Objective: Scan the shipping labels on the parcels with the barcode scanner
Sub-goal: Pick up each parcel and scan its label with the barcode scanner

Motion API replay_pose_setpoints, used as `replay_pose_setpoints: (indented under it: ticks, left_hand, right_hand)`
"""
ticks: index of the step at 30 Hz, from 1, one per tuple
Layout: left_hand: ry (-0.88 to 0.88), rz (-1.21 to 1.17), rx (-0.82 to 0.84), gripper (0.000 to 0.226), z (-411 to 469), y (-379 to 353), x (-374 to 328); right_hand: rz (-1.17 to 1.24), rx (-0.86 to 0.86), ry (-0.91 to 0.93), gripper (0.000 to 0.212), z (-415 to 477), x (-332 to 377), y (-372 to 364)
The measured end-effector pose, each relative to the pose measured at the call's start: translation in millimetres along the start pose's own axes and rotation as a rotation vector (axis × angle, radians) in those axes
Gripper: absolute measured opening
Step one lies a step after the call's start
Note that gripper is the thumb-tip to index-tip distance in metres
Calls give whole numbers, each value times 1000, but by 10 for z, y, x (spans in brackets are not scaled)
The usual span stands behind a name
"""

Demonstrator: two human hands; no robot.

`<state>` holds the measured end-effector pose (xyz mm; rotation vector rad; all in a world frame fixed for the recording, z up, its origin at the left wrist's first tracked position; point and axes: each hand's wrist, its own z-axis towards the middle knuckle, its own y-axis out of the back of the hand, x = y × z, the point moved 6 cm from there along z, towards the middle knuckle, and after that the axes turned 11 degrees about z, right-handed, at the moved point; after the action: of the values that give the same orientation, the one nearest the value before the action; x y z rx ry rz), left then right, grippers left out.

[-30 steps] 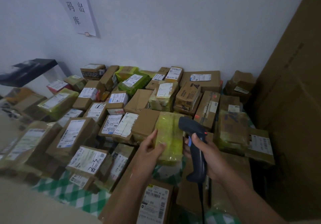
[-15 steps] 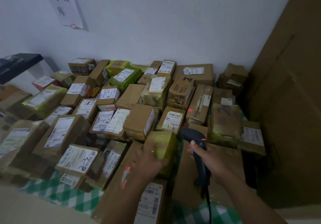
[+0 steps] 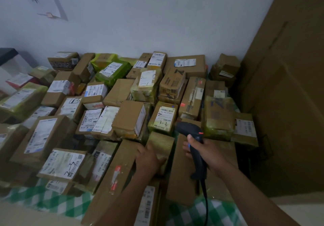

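The right hand [image 3: 206, 153] grips the handle of the barcode scanner [image 3: 190, 131], fingers [image 3: 191, 140] clenched round it, its head tilted toward a parcel labelled "3-3" [image 3: 164, 118] just beyond. The left hand [image 3: 149, 159] holds a yellow-taped parcel [image 3: 163, 143], fingers wrapped over its near end, beside a long carton [image 3: 112, 182]. Sealed parcels [image 3: 122, 92] crowd the tabletop, many with their shipping labels [image 3: 185, 62] facing up; their contents cannot be seen. A green checked cloth [image 3: 35, 201] shows at the near edge.
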<state>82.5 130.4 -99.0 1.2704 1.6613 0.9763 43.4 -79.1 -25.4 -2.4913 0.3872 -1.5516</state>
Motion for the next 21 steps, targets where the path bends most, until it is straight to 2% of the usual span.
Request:
replay_pose_setpoints:
  ticks: [4,8,10,16,21]
  left_hand:
    - [-82,-100,-171,72,149,277,-169]
    - [-173,-70,-301,70,463,584,-492]
    - [-185,-28,-290,77,632,604,-605]
    - [-64,-27,-99,115,975,328,-633]
    - [-37,-78,-149,115,968,307,-618]
  right_hand:
    - [-4,-43,-7,34,31,52,16]
    - [12,-91,-38,25,60,64,56]
    - [9,-109,-53,26,77,79,72]
    - [57,-129,-103,30,118,63,117]
    - [89,-136,-121,31,135,39,144]
